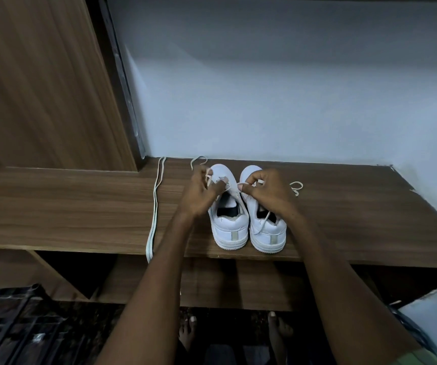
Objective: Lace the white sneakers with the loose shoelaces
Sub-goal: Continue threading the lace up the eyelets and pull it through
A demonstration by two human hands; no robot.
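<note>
Two white sneakers stand side by side under my hands, heels toward me, toes toward the wall. The left sneaker (229, 227) has a dark opening and a grey tab down its heel; the right sneaker (267, 233) matches it, with the same tab. Both look clean and pale, with ribbed soles.

I count two laces. One shoelace (296, 187) is in my fingers: it runs across between my two hands over the sneakers' fronts, one end curling on the wood just beyond my left hand, the other looping on the wood to the right of my right hand. A strand of it also trails down over the right sneaker's opening, below my right wrist. My left hand (201, 193) has its fingers curled in, pinching the lace above the left sneaker's toe. My right hand (262, 191) is likewise curled, thumb and forefinger pinching the lace over the right sneaker's front.

The second lace, a spare shoelace (155, 206), lies doubled in a long straight line well to the left of my left hand, its near end hanging over the front edge.

All of it sits on a wooden shelf (67, 206), with a pale wall (291, 88) beyond my fingertips and a wooden panel (33, 83) off to the far left.
</note>
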